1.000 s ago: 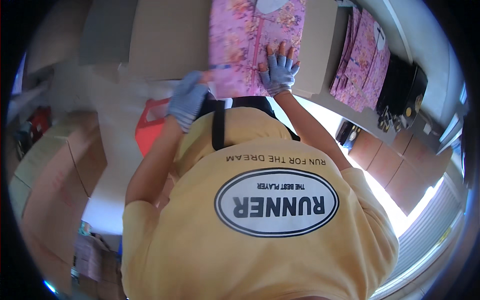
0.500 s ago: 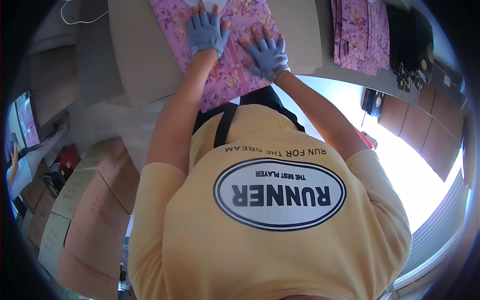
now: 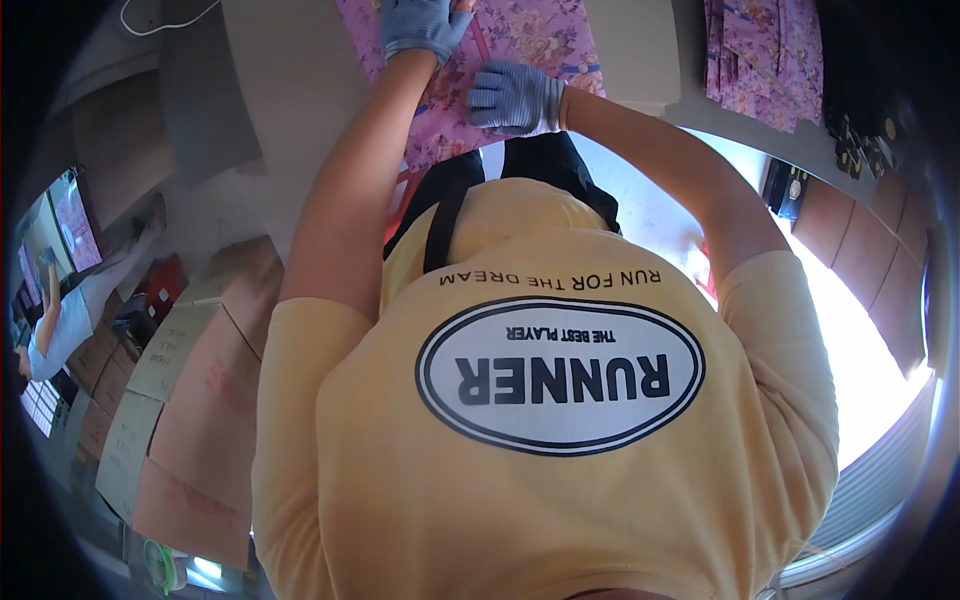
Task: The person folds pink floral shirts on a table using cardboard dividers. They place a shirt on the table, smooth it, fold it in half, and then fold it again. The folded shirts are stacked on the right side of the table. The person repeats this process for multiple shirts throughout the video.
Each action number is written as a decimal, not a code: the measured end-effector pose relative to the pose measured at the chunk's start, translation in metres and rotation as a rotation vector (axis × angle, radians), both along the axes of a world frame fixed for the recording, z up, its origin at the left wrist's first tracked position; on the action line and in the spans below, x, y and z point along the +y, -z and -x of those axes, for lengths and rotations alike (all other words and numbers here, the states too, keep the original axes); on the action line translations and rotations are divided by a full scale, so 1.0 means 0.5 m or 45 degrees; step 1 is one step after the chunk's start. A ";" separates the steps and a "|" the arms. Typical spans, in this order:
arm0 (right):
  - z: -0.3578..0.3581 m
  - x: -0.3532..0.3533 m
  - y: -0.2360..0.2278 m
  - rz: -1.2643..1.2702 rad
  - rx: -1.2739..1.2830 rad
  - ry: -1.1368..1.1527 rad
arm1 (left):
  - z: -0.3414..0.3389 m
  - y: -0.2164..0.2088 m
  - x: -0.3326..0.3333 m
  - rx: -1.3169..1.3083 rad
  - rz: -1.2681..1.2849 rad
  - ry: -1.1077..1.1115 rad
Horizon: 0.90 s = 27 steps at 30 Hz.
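Hands (image 3: 515,97) on pink floral piece (image 3: 545,35)

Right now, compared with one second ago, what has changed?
The left hand has moved from the left edge of the pink cloth onto it; the right hand, spread before, has curled and turned leftward. The cloth lies more slanted. The pink pile stays right of it.

Big brown boxes (image 3: 215,400) stand on the left. Bright light (image 3: 850,340) fills the right side, beside a stripy grey shutter (image 3: 880,490). The floor (image 3: 640,190) looks pale.
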State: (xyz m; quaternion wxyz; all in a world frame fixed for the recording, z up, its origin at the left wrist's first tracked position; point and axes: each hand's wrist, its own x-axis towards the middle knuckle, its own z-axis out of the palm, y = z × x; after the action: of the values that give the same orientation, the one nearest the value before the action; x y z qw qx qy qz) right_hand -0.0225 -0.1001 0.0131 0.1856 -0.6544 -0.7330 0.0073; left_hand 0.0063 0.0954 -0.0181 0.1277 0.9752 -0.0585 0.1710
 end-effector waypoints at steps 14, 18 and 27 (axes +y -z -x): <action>0.028 -0.012 -0.025 0.005 -0.074 0.019 | 0.007 -0.015 -0.003 -0.001 0.051 -0.039; 0.064 -0.032 -0.020 0.008 -0.020 0.226 | 0.003 -0.007 -0.003 -0.060 0.059 -0.031; 0.140 -0.048 -0.040 0.053 -0.066 0.647 | 0.009 -0.027 -0.009 -0.024 0.105 -0.059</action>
State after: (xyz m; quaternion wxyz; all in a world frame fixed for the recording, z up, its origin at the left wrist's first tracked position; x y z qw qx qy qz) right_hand -0.0924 -0.1238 0.0330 0.1491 -0.8213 -0.5491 -0.0412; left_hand 0.0017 0.0910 -0.0045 0.1632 0.9686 -0.0299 0.1852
